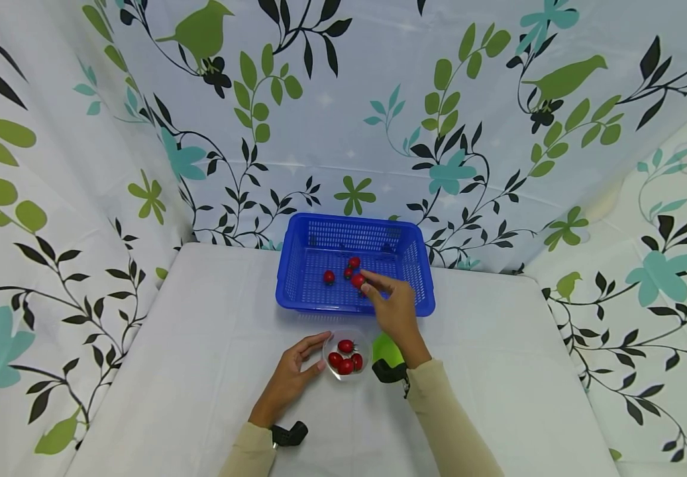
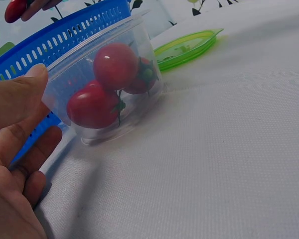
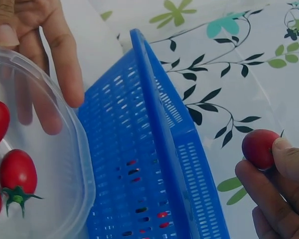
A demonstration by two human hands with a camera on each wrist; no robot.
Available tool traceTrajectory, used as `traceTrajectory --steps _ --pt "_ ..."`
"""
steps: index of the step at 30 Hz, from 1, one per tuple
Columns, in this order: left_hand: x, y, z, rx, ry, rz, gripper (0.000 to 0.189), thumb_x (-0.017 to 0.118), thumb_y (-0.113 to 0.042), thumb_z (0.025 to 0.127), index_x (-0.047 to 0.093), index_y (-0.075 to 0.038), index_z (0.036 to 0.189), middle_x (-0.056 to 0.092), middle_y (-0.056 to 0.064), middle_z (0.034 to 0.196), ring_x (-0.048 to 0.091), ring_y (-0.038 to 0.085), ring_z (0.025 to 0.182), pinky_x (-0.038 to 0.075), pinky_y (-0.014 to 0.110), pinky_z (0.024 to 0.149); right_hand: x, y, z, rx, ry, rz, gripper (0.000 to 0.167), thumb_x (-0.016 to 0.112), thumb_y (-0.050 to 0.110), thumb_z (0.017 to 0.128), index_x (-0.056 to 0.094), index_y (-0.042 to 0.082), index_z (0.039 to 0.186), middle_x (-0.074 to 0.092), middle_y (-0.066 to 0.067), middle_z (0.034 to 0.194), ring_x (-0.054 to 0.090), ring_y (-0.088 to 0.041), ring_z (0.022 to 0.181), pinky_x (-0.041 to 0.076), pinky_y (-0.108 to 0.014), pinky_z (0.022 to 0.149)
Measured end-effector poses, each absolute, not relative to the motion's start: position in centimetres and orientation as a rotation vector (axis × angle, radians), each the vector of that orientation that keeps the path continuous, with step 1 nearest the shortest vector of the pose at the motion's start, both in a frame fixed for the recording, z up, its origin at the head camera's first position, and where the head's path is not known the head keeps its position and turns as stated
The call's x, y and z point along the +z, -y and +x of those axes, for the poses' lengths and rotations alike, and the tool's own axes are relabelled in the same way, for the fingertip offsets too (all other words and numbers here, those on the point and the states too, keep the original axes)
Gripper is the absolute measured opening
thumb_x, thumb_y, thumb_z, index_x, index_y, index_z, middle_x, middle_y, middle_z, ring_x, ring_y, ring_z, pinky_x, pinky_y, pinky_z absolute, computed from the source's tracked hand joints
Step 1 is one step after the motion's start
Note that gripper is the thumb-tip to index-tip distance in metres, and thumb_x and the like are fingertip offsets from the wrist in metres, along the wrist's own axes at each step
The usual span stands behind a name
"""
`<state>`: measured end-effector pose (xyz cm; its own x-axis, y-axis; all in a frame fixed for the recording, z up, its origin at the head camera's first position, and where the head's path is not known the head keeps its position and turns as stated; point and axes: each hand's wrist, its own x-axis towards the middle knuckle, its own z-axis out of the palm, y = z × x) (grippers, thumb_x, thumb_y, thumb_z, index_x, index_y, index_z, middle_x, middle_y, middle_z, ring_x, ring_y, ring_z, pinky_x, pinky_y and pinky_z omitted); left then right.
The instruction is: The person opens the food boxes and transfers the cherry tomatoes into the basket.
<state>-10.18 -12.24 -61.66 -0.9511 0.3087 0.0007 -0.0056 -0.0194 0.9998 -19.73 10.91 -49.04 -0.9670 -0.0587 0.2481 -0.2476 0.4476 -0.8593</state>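
My right hand (image 1: 399,311) pinches a red cherry tomato (image 3: 259,148) between thumb and fingers, above the near part of a blue plastic basket (image 1: 292,265). Several more cherry tomatoes (image 1: 329,277) lie on the basket floor below. Closer to me, a small clear plastic container (image 3: 88,169) stands on the table with several cherry tomatoes (image 2: 115,66) inside, some with green stems. At its left side, my left hand (image 1: 291,374) holds it, with the thumb at the rim and the fingers along the outer wall.
A light green lid (image 1: 385,346) lies on the table right of the container, partly hidden under my right wrist. White cloth covers the table (image 1: 212,344). Behind the basket hangs a curtain (image 1: 331,152) printed with leaves and birds, and it closes in both sides.
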Motion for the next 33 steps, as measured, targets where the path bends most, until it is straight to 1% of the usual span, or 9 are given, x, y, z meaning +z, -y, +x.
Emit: traceTrajectory --steps 4,11,17,20,22,24,26,30,33 --pt "-61.5 12.2 -10.1 2.065 -2.035 0.317 0.053 0.066 -0.012 0.105 0.053 -0.025 0.155 0.053 -0.001 0.163 0.044 0.025 0.156 0.032 0.010 0.120 -48.9 -11.2 -20.3 1.536 2.523 0.241 0.028 0.071 0.018 0.102 0.078 0.021 0.130 0.079 -0.004 0.127 0.074 -0.025 0.119 0.057 -0.048 0.108" --pt "-61.6 12.2 -10.2 2.067 -2.025 0.318 0.053 0.067 -0.012 0.105 0.053 -0.025 0.155 0.052 -0.001 0.163 0.043 0.026 0.156 0.032 0.011 0.120 -48.5 -11.7 -21.4 1.551 2.527 0.236 0.027 0.071 0.020 0.103 0.079 0.022 0.129 0.078 -0.002 0.131 0.072 -0.024 0.125 0.051 -0.049 0.115" --pt "-61.7 12.2 -10.2 2.074 -2.010 0.316 0.053 0.066 -0.012 0.105 0.052 -0.025 0.155 0.052 -0.001 0.163 0.042 0.027 0.156 0.032 0.012 0.121 -48.4 -11.9 -22.2 1.593 2.547 0.198 0.028 0.070 0.021 0.103 0.078 0.022 0.130 0.077 -0.003 0.131 0.071 -0.024 0.127 0.053 -0.049 0.113" --pt "-61.7 12.2 -10.2 2.077 -2.004 0.306 0.053 0.067 -0.012 0.105 0.052 -0.024 0.155 0.052 0.000 0.163 0.042 0.027 0.156 0.032 0.013 0.122 -48.2 -11.8 -22.5 1.612 2.563 0.164 0.028 0.070 0.022 0.104 0.077 0.024 0.131 0.077 -0.003 0.131 0.069 -0.024 0.129 0.052 -0.049 0.114" --pt "-61.6 12.2 -10.2 2.074 -2.004 0.296 0.054 0.067 -0.012 0.105 0.052 -0.024 0.155 0.053 -0.001 0.163 0.043 0.027 0.156 0.032 0.013 0.122 -48.1 -11.8 -22.9 1.635 2.561 0.155 0.028 0.070 0.022 0.104 0.078 0.022 0.131 0.078 -0.003 0.130 0.069 -0.024 0.129 0.051 -0.049 0.116" --pt "-61.6 12.1 -10.2 2.069 -2.004 0.290 0.053 0.067 -0.013 0.105 0.052 -0.025 0.155 0.053 -0.002 0.163 0.043 0.026 0.156 0.032 0.013 0.121 -47.9 -11.7 -23.2 1.651 2.568 0.145 0.028 0.071 0.022 0.103 0.078 0.024 0.130 0.078 -0.002 0.129 0.069 -0.023 0.129 0.051 -0.048 0.116" --pt "-61.6 12.1 -10.3 2.063 -2.002 0.284 0.053 0.067 -0.013 0.105 0.052 -0.026 0.155 0.053 -0.002 0.163 0.043 0.025 0.156 0.032 0.011 0.121 -47.7 -11.6 -23.5 1.679 2.572 0.148 0.028 0.071 0.020 0.103 0.078 0.022 0.130 0.078 -0.002 0.128 0.070 -0.023 0.127 0.051 -0.047 0.116" --pt "-61.6 12.1 -10.3 2.067 -2.000 0.295 0.053 0.066 -0.012 0.105 0.052 -0.025 0.155 0.052 -0.001 0.163 0.043 0.027 0.156 0.032 0.010 0.120 -47.3 -11.5 -24.1 1.748 2.574 0.147 0.027 0.072 0.018 0.103 0.079 0.019 0.129 0.079 -0.003 0.127 0.073 -0.023 0.121 0.054 -0.045 0.112" --pt "-61.5 12.2 -10.3 2.070 -2.005 0.299 0.053 0.066 -0.011 0.105 0.053 -0.024 0.155 0.052 0.000 0.163 0.043 0.028 0.156 0.032 0.010 0.120 -47.1 -11.4 -24.5 1.754 2.594 0.142 0.027 0.072 0.019 0.103 0.079 0.021 0.129 0.078 -0.001 0.127 0.072 -0.021 0.122 0.055 -0.044 0.111"
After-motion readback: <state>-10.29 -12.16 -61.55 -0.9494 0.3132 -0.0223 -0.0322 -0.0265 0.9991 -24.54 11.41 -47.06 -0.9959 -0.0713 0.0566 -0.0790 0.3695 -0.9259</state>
